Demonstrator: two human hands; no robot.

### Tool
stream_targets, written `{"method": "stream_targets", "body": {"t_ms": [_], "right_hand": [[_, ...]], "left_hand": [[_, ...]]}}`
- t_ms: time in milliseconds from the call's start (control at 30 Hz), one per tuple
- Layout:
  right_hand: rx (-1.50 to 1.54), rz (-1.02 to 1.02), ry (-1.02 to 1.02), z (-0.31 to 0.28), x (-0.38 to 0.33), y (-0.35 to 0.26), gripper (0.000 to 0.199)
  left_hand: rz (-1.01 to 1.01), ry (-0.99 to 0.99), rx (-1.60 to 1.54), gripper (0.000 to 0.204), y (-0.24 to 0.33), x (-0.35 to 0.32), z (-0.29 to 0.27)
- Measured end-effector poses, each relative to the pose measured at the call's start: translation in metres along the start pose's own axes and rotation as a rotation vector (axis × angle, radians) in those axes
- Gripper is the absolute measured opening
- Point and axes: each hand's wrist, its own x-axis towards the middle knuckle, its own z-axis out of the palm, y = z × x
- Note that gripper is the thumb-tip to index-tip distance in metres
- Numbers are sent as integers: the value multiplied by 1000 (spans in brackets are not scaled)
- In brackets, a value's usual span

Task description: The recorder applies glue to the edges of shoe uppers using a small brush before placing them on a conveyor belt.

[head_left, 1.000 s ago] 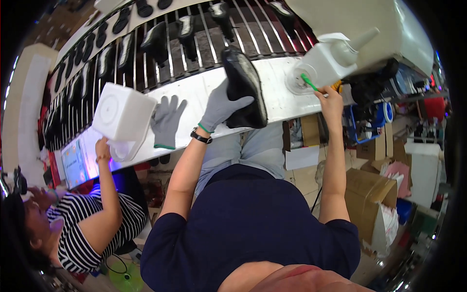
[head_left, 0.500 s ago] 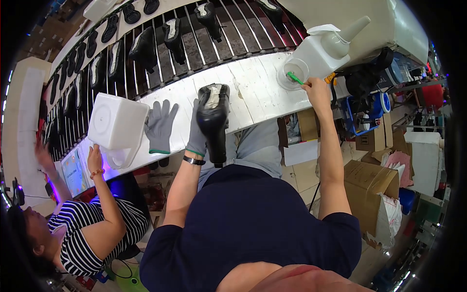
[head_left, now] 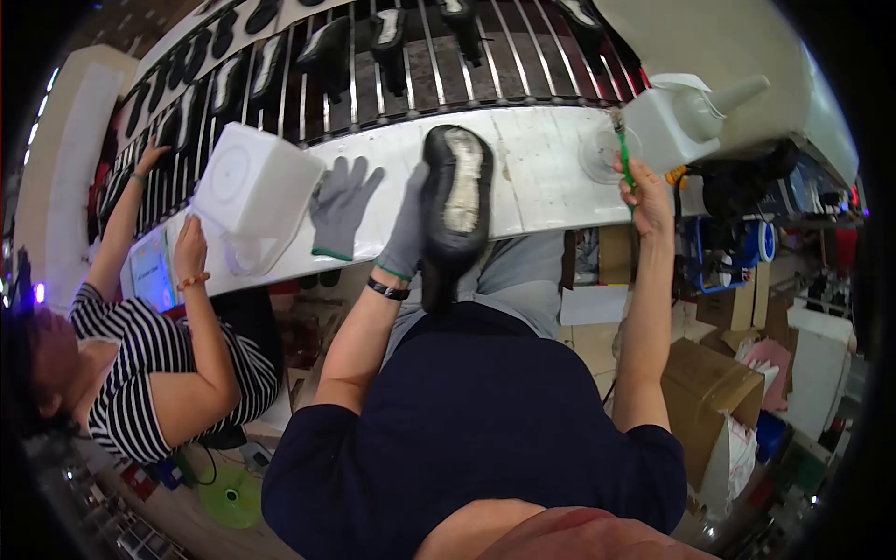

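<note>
My left hand, in a grey glove, grips a black shoe upper at its side. The upper is turned bottom up, showing a rough whitish strip along its underside. In my bare right hand is a slim green-handled brush, held upright with its bristles at the top. Beside the brush, a small clear cup stands on the white bench. Left of my gloved hand, another grey glove lies flat on the bench.
A white jug stands at the left, a white bottle with a spout at the right. Behind the bench, a metal-bar rack carries several black shoe uppers. A person in a striped top sits at my left. Cardboard boxes are at lower right.
The brush has come up out of the cup in my right hand. My left hand has tipped the shoe upper so its underside faces up more. The neighbour's arm now reaches to the rack.
</note>
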Motion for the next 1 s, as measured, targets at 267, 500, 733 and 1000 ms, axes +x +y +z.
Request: {"method": "stream_targets", "body": {"t_ms": [267,500,733,1000], "right_hand": [[-478,-268,-511,130,-56,-86,8],[-628,-367,-666,151,-95,-87,17],[-769,-484,-483,165,-99,-88,12],[-820,-655,-369,177,-71,-83,8]], "left_hand": [[-271,59,13,51,45,-6,30],[-124,47,219,55,73,-12,42],[-26,38,357,58,84,-21,52],[-58,-31,272,60,77,-27,50]]}}
